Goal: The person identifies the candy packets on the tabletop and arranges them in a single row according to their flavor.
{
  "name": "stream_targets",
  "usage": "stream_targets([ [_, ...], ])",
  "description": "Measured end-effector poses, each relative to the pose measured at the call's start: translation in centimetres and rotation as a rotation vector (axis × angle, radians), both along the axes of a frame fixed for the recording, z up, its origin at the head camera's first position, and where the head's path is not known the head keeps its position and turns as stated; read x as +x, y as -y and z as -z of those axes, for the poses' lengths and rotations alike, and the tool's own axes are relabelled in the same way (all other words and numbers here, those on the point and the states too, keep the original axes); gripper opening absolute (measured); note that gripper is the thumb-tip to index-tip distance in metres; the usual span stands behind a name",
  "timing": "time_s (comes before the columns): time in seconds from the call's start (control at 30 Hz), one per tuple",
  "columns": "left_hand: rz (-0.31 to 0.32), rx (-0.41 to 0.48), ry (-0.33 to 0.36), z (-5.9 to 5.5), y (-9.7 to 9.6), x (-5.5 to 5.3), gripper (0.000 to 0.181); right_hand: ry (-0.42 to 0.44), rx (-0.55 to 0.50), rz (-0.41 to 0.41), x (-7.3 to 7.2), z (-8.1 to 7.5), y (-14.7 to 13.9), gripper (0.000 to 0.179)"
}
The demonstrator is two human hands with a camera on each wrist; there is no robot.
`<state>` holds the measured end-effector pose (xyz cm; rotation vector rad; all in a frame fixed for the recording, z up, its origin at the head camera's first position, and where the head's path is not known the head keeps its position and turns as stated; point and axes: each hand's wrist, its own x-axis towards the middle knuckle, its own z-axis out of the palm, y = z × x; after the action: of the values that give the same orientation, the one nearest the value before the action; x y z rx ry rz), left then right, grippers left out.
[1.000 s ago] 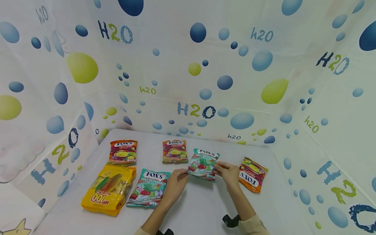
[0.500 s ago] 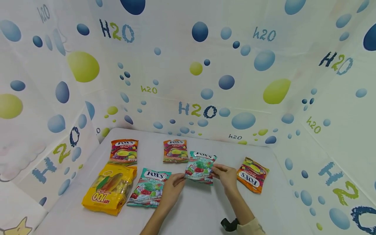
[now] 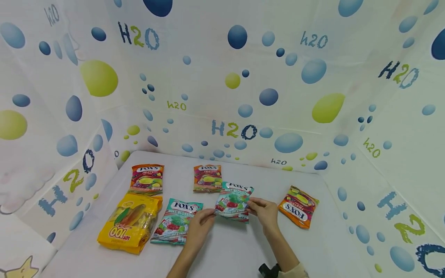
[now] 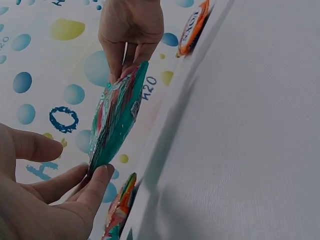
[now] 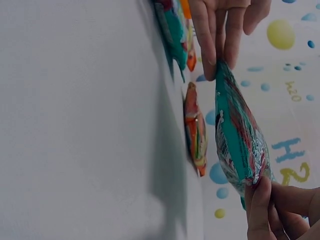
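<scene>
Left fingers (image 4: 93, 192) and right fingers (image 5: 260, 205) pinch a teal bag (image 3: 232, 202) above a white table (image 3: 236, 247) amid dotted walls (image 3: 201, 23).

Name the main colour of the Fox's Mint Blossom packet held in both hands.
Teal; the Fox's Mint Blossom packet shows best in the head view.

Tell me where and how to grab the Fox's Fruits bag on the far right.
Likely best from above, with the right hand once free, pinching both side edges at mid-length. The Fox's Fruits bag lies flat and puffed on the white tabletop, its logo end nearest, with no other bag touching it.
</scene>
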<state>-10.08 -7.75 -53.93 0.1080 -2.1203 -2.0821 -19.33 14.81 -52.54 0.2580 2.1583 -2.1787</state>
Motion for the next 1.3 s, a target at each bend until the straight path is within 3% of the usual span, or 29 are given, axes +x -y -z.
stream_targets([
  [0.17, -0.01, 0.002, -0.001, 0.2, 0.4, 0.5, 0.029, -0.002, 0.005, -0.008, 0.3, 0.3, 0.3, 0.02],
  [0.4, -0.033, -0.016, 0.098, 0.3, 0.7, 1.4, 0.029, -0.026, -0.004, -0.034, 0.9, 0.8, 0.8, 0.022],
  [0.77, -0.072, -0.001, 0.08, 0.5, 1.0, 2.4, 0.03, 0.005, -0.026, -0.05, 1.8, 1.1, 1.3, 0.024],
  [0.9, -0.067, 0.024, 0.102, 0.8, 1.1, 2.7, 0.03, 0.02, -0.035, -0.061, 2.2, 1.2, 1.4, 0.027],
  [1.3, -0.08, -0.015, 0.155, 1.0, 1.7, 3.4, 0.026, 0.027, -0.051, -0.075, 3.1, 1.3, 2.1, 0.03],
])
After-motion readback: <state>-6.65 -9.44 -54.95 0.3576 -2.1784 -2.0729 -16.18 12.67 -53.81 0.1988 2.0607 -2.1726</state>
